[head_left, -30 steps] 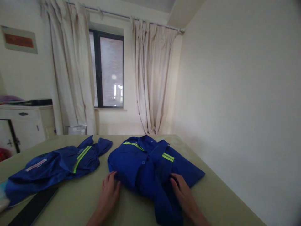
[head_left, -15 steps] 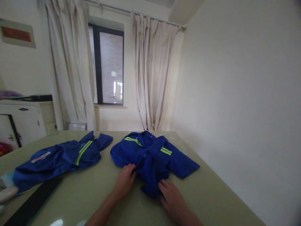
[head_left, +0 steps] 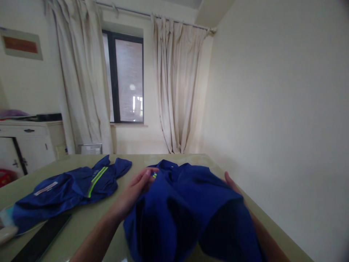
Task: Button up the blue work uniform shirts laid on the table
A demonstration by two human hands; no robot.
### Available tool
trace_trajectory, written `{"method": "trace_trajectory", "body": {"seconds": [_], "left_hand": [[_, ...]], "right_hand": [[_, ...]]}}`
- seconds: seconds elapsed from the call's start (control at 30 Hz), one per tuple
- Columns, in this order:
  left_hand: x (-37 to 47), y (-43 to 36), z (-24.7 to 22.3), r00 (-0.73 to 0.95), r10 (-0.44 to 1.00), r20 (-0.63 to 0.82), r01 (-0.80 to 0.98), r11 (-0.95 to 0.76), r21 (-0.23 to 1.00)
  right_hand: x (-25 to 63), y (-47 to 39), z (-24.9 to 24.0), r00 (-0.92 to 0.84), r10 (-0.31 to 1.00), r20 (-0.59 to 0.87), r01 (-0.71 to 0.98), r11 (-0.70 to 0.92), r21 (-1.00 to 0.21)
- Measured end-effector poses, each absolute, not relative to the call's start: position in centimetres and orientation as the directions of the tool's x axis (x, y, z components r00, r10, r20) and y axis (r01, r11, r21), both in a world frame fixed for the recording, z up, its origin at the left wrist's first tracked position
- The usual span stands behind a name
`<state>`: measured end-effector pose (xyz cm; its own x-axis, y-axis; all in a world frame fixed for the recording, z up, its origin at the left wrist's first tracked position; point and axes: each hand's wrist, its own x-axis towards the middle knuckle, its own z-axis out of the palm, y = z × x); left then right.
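Note:
A blue work jacket is raised in front of me, its lower part lifted and draped toward me over the table. Its collar end lies at the far side, and a bit of yellow-green stripe shows near my left fingers. My left hand is closed at the jacket's left edge, thumb and fingers together on the cloth. On the opposite edge my right hand holds the cloth up; the fabric hides most of its fingers.
A second blue garment with a yellow-green stripe lies on the table at left. Near it are a dark flat object and a white rounded object. The wall runs close along the table's right side.
Both hands have moved up and apart, lifting the near part of the jacket off the table. Its front stripes and button are now mostly covered by raised cloth.

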<state>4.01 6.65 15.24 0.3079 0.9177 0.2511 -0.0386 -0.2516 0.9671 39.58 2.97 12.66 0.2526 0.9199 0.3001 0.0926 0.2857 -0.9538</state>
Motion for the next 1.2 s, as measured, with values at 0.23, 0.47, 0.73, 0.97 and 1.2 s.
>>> {"method": "trace_trajectory", "body": {"seconds": [0.23,0.47,0.73,0.97,1.2], "left_hand": [[3.5,8.7,1.1,0.462,0.879,0.117,0.727,-0.452,0.517],[2.0,14.5,-1.4,0.35,0.908,0.229,0.844,-0.412,0.344],[1.1,17.5,-1.4,0.219,0.952,0.214,0.944,-0.262,0.198],[1.4,18.3,-1.8,0.232,0.948,0.219,0.943,-0.275,0.19],[2.1,19.3,-0.8,0.192,0.941,0.279,0.933,-0.263,0.245]], "right_hand": [[41.0,3.1,0.2,-0.013,0.955,0.296,0.876,0.153,-0.457],[41.9,5.9,-2.4,-0.053,0.985,0.166,0.993,0.07,-0.093],[44.6,14.4,0.1,0.037,0.999,0.006,0.995,-0.036,-0.092],[43.3,19.2,-2.1,0.214,0.968,0.132,0.97,-0.195,-0.148],[44.5,19.2,-0.8,0.13,0.958,0.256,0.971,-0.071,-0.227]]}}
